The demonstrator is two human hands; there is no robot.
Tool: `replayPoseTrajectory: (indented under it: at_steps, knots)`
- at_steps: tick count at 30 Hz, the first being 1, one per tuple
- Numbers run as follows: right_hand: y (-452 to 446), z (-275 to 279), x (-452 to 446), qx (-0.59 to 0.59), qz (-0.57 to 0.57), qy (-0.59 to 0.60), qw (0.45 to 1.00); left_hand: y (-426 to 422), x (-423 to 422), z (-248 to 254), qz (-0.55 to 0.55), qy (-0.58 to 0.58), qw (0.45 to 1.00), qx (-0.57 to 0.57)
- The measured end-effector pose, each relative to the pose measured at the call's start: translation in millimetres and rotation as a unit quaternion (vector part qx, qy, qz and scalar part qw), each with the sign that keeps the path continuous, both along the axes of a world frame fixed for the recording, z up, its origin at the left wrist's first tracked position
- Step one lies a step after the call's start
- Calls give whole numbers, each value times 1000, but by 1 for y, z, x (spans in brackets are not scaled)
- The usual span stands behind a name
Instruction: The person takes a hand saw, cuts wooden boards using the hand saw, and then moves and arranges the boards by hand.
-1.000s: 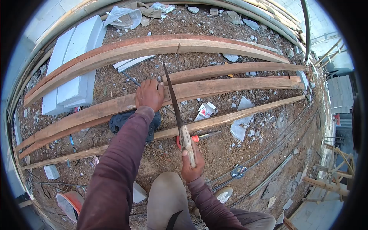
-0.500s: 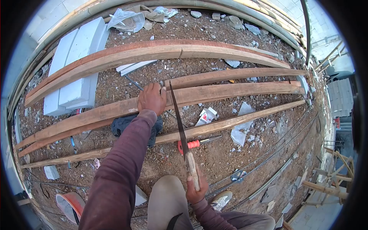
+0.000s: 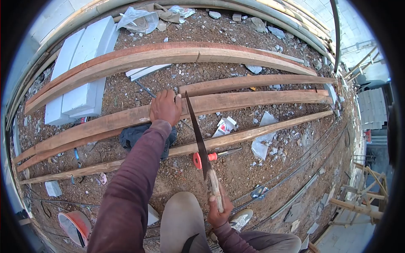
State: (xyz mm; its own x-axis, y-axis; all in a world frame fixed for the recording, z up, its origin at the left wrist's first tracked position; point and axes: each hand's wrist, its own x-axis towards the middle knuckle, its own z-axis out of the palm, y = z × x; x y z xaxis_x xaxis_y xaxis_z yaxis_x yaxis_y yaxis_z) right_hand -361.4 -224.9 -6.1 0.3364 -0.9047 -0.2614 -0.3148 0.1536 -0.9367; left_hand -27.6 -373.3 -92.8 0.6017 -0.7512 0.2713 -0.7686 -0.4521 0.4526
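Observation:
My left hand [image 3: 166,107] grips a wooden beam [image 3: 236,102] from above, fingers over its far edge and thumb toward the saw. Held by its pale, worn handle in my right hand [image 3: 219,214] is a handsaw [image 3: 196,133]. Its dark blade points away from me and crosses the beam just right of my left hand; whether the teeth sit in a cut cannot be made out. A dark cloth bundle [image 3: 126,138] lies under the beam by my left wrist. Nearer me, a red-handled tool with a narrow metal blade [image 3: 211,156] rests on the dirt beside a thinner timber [image 3: 236,137].
Farther off lie another pair of beams [image 3: 168,57], a shorter timber [image 3: 253,83] and white blocks [image 3: 86,63]. Bamboo poles [image 3: 236,7] line the back. An orange bucket [image 3: 78,223] stands lower left. Rods [image 3: 295,168] cross the rubble-strewn ground at right.
The view has shifted slightly. My right hand and the saw handle sit a little lower and nearer me, while my left hand stays on the beam.

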Motion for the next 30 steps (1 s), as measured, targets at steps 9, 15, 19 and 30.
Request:
replayPoseTrajectory:
  at_steps: [9,15,19,30]
  knots:
    - [-23,-20,19,5,13,-22,1000,-5,7,1,-4,-5,1000,0]
    - [-48,-36,39,-82,18,-23,996,-2,-1,-2,8,6,1000,11]
    - [-71,-47,70,-139,25,-54,989,-4,4,-2,4,11,1000,14]
    - [-84,-33,87,-78,17,-85,993,-1,4,0,2,-2,1000,1]
